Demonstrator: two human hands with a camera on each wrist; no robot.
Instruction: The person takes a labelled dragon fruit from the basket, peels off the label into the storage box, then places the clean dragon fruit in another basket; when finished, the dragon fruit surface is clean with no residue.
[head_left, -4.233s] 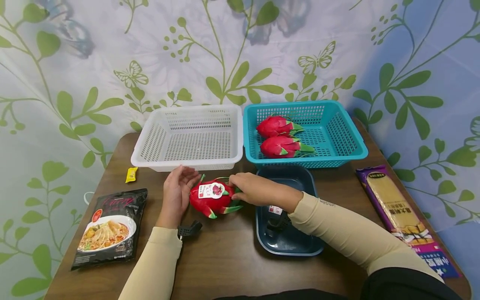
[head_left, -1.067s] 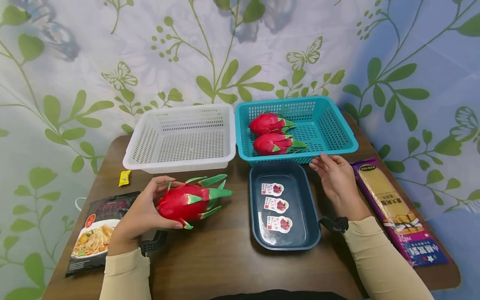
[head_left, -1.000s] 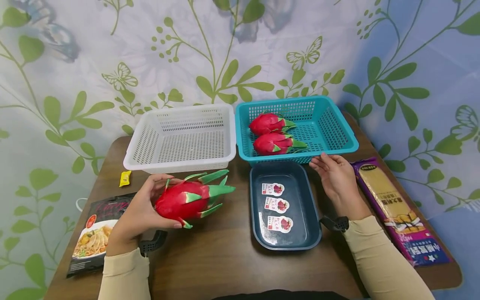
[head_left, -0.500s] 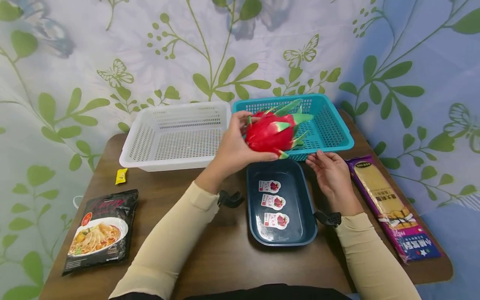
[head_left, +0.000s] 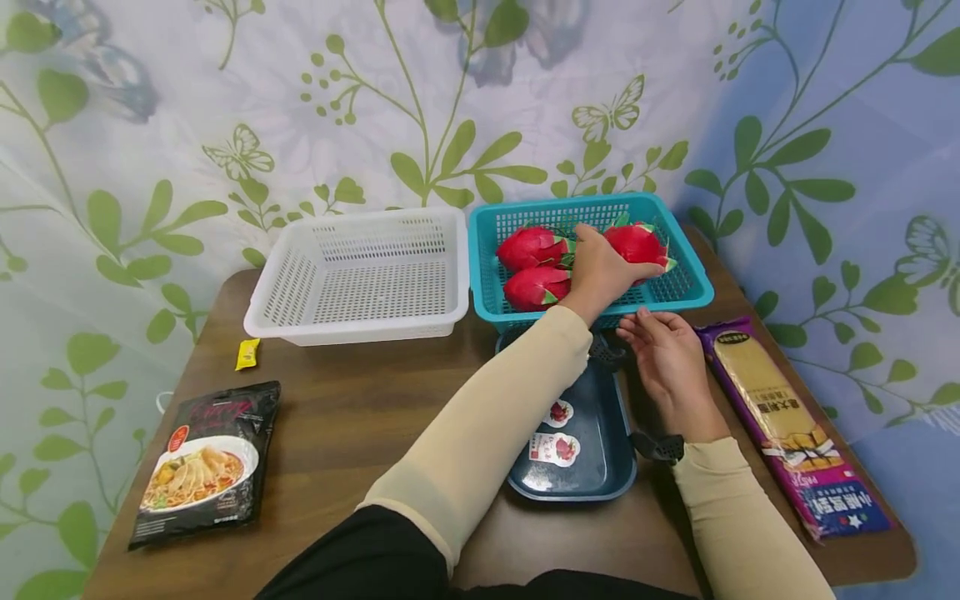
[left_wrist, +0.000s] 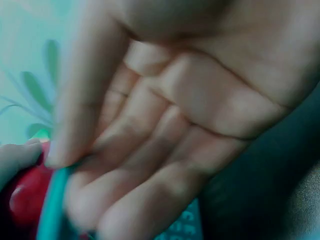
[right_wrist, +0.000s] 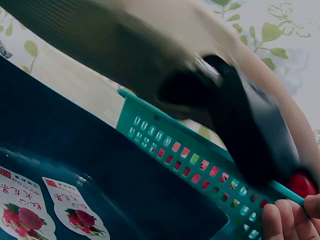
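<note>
My left hand point(head_left: 606, 267) holds a red dragon fruit point(head_left: 633, 243) with green-tipped scales inside the teal basket point(head_left: 517, 317), at its right side. Two more dragon fruits lie to the left there, one behind point(head_left: 531, 248) the other point(head_left: 532, 288). My right hand point(head_left: 670, 367) pinches the basket's front rim, thumb above and fingers below in the right wrist view. The left wrist view is filled by the right palm point(left_wrist: 200, 95), with the held fruit point(left_wrist: 30, 197) at the left edge. Below the basket, a navy tray point(head_left: 600, 482) bears dragon fruit stickers point(head_left: 555, 448), partly hidden by the left sleeve.
A white basket point(head_left: 360, 332) stands left of the teal one. On the left lie a black noodle packet point(head_left: 206, 467) and a small yellow packet point(head_left: 247, 354). A purple pasta packet point(head_left: 795, 425) lies along the right edge. The left arm crosses above the navy tray.
My left hand has carried the dragon fruit from the table's left side, over the navy tray, into the teal basket. My right hand left the fruit earlier and stays at the basket's front rim.
</note>
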